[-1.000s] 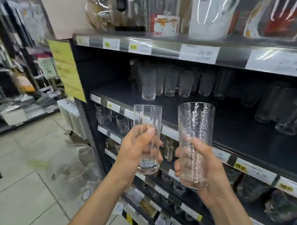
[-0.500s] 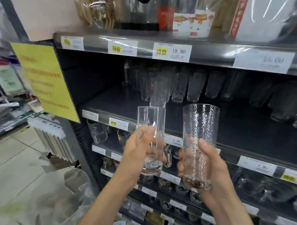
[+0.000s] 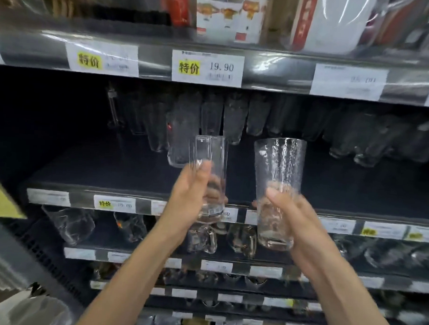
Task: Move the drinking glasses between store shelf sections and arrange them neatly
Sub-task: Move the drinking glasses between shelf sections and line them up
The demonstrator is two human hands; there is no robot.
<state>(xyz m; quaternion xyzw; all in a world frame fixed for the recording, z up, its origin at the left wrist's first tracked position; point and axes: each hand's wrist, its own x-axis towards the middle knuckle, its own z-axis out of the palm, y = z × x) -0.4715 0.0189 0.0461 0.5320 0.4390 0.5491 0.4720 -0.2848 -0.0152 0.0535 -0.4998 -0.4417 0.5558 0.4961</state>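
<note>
Raised nearer the dark middle shelf [image 3: 97, 172] now, left hand [image 3: 190, 195] grips a smooth clear tumbler [image 3: 210, 159], right hand [image 3: 299, 222] a tall dimpled clear glass [image 3: 278, 165], both held low and upright for setting down

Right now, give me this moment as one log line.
left grip: holds smooth glass | right grip: holds textured glass | glasses apart, rims up, before shelf

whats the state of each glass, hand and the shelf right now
smooth glass: upright, empty, held in the air
textured glass: upright, empty, held in the air
left hand: grips the smooth glass
right hand: grips the textured glass
shelf glasses: standing in a row, blurred
middle shelf: holds that row at its back
</note>
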